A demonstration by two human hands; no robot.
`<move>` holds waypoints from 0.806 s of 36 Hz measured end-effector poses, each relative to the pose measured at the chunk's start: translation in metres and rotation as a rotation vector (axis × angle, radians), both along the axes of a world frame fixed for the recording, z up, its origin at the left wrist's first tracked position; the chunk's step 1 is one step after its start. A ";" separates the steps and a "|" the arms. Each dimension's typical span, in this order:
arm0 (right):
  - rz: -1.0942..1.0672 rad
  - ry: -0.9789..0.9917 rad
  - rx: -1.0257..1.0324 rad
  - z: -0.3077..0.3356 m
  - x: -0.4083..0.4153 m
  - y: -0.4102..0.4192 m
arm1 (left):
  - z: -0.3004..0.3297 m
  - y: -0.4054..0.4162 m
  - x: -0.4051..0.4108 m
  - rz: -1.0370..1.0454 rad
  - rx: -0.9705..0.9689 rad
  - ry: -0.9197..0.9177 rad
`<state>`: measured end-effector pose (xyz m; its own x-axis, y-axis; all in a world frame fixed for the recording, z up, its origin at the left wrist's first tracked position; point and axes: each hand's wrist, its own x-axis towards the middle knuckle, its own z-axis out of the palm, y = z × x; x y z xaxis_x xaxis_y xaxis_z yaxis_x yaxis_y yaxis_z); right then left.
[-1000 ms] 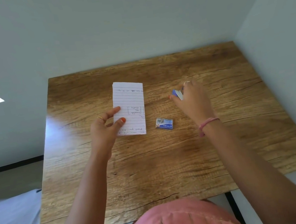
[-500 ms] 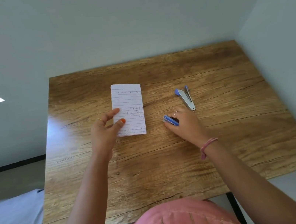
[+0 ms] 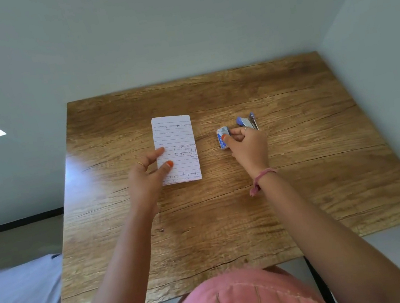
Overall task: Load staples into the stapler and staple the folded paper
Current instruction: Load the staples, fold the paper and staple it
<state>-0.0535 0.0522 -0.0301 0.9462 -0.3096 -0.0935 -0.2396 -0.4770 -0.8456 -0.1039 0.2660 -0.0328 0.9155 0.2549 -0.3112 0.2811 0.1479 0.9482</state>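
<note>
Wooden table point(image 3: 304, 187) (grainy): folded paper point(image 3: 174, 139), stapler point(image 3: 248, 121).

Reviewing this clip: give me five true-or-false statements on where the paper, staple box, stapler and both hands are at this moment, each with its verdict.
1. The right hand pinches the staple box. True.
2. The stapler lies on the folded paper. False: it lies on the wooden table, right of the paper and just beyond the right hand.
3. The left hand rests on the paper's near left part. True.
4. The paper is crumpled into a ball. False: it lies flat, a folded lined sheet with handwriting.
5. The staple box sits at the table's left edge. False: it is between the paper and the stapler.
</note>
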 end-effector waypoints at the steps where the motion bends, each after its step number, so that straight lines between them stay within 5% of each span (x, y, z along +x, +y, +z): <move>1: -0.001 -0.004 -0.027 0.000 0.000 0.001 | 0.000 -0.001 -0.001 0.001 -0.005 0.004; 19: 0.144 -0.117 -0.367 -0.001 -0.018 -0.009 | -0.005 -0.023 0.007 -0.014 0.133 0.013; 29: 0.337 -0.325 -0.444 -0.017 -0.053 -0.024 | -0.015 -0.040 0.008 -0.143 0.698 -0.028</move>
<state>-0.1066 0.0278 -0.0471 0.9569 0.0657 0.2829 0.2192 -0.8024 -0.5551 -0.0956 0.2260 -0.0480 0.9600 0.2633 -0.0955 0.2271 -0.5325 0.8154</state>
